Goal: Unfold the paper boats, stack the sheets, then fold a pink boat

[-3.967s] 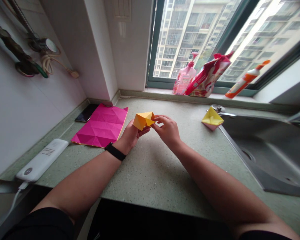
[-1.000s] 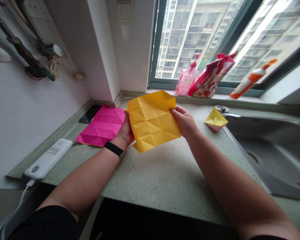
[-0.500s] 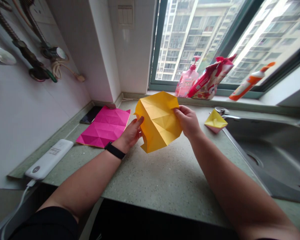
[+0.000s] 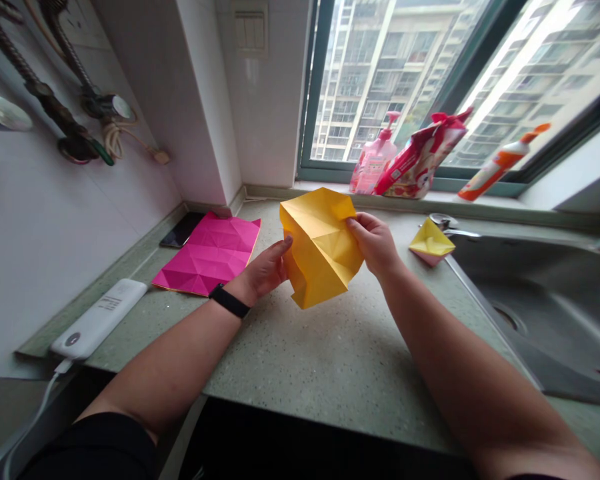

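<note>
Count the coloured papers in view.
3: an orange sheet held up, a pink sheet on the counter at left, a folded yellow piece beside the sink. Others may hide beneath the pink.

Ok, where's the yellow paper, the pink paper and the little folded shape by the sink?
yellow paper (image 4: 323, 257), head view, middle of the creased sheet.
pink paper (image 4: 207, 257), head view, middle of the flat sheet.
little folded shape (image 4: 430, 239), head view, its yellow top face.
</note>
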`<act>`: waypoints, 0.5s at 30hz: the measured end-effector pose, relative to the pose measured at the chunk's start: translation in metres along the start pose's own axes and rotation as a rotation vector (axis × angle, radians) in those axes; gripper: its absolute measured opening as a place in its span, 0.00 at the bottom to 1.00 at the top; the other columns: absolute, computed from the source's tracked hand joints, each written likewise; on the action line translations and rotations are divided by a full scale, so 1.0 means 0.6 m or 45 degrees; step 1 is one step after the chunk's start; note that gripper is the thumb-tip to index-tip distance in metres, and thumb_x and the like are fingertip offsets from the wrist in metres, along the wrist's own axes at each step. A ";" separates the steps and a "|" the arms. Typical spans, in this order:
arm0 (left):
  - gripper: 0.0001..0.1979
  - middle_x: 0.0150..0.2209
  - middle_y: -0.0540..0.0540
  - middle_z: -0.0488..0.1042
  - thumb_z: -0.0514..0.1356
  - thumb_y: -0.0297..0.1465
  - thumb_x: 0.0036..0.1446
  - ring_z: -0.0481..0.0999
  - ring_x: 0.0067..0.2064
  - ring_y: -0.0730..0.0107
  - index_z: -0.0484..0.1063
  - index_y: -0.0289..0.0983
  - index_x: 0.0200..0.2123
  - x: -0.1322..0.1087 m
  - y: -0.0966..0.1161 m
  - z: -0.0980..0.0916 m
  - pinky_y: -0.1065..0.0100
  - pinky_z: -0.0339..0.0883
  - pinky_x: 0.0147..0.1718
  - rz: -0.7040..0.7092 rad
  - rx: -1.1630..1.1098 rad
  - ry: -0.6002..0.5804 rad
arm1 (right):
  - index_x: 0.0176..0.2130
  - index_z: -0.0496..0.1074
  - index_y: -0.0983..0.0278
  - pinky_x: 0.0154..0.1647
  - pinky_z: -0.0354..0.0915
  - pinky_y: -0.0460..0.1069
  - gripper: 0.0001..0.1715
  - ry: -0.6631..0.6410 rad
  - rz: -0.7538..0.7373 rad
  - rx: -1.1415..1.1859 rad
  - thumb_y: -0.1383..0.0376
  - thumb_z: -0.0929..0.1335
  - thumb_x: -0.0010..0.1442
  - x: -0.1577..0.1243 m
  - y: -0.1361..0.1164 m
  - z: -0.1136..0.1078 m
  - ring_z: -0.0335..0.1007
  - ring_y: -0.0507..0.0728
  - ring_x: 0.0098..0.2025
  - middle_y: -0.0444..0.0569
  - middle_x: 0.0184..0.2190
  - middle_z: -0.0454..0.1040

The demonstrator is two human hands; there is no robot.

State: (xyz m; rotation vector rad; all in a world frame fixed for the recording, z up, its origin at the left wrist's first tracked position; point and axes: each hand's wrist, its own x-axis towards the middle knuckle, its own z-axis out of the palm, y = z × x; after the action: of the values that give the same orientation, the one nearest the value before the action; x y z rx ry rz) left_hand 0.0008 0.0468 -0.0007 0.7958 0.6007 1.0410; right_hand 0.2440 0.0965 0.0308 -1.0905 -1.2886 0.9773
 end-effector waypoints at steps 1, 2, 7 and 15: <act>0.23 0.54 0.39 0.84 0.74 0.46 0.62 0.83 0.55 0.55 0.81 0.39 0.54 0.000 0.000 0.001 0.61 0.78 0.53 0.002 -0.008 -0.016 | 0.36 0.77 0.54 0.38 0.70 0.54 0.19 0.000 -0.002 -0.004 0.46 0.77 0.51 -0.001 0.002 0.001 0.74 0.61 0.37 0.46 0.35 0.80; 0.21 0.53 0.39 0.84 0.74 0.43 0.62 0.84 0.54 0.56 0.82 0.38 0.53 0.000 0.001 0.001 0.62 0.78 0.52 0.005 -0.013 -0.006 | 0.36 0.77 0.55 0.37 0.70 0.54 0.18 0.002 -0.004 -0.004 0.47 0.77 0.51 -0.001 0.004 0.002 0.74 0.61 0.37 0.46 0.35 0.80; 0.19 0.48 0.40 0.84 0.76 0.40 0.59 0.84 0.48 0.59 0.81 0.38 0.50 0.007 -0.004 -0.016 0.63 0.77 0.48 -0.052 0.024 0.142 | 0.35 0.78 0.55 0.36 0.69 0.53 0.18 0.001 -0.013 0.006 0.47 0.76 0.52 -0.005 0.007 0.006 0.73 0.60 0.35 0.46 0.34 0.79; 0.20 0.44 0.44 0.84 0.74 0.46 0.62 0.83 0.44 0.61 0.81 0.41 0.50 0.011 -0.012 -0.019 0.64 0.77 0.44 -0.026 -0.030 0.264 | 0.35 0.79 0.56 0.35 0.66 0.51 0.15 0.011 -0.113 -0.037 0.49 0.75 0.55 -0.012 0.005 0.014 0.72 0.57 0.33 0.44 0.33 0.80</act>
State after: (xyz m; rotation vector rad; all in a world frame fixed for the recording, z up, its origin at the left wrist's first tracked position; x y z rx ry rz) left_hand -0.0017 0.0540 -0.0136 0.6641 0.7695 1.1182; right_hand 0.2354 0.0905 0.0260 -1.0493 -1.3363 0.8889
